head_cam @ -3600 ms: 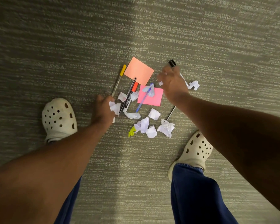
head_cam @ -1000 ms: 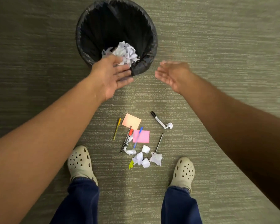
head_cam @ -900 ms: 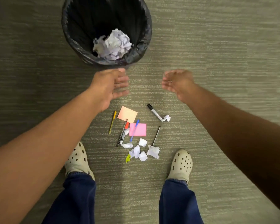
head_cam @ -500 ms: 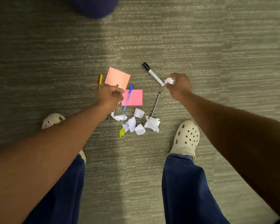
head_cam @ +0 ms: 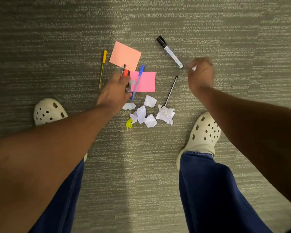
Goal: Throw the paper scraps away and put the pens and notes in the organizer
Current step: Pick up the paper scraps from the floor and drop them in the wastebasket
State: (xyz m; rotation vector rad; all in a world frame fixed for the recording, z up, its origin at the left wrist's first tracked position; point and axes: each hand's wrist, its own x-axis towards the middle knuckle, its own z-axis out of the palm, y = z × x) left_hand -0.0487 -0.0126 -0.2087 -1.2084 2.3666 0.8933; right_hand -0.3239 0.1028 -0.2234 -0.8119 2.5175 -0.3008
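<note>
- My left hand [head_cam: 115, 92], at 11 o'clock of the scrap pile, has its fingers curled round a pale scrap [head_cam: 131, 84]; motion blur makes the grip uncertain.
- My right hand [head_cam: 200, 73], at 2 o'clock of the pile, pinches a white scrap [head_cam: 194, 68] just beside the tail of the black-capped marker [head_cam: 170, 52].
- White scraps [head_cam: 149, 113] and one yellow scrap [head_cam: 129, 123] lie on the carpet [head_cam: 242, 39] between my shoes.
- The blue pen [head_cam: 138, 81] crosses the pink note [head_cam: 145, 81]; the orange note [head_cam: 125, 56] lies at its 11 o'clock.
- The yellow pen [head_cam: 102, 70] lies at 9 o'clock of the notes; the thin black pen [head_cam: 171, 90] lies at 3 o'clock.
</note>
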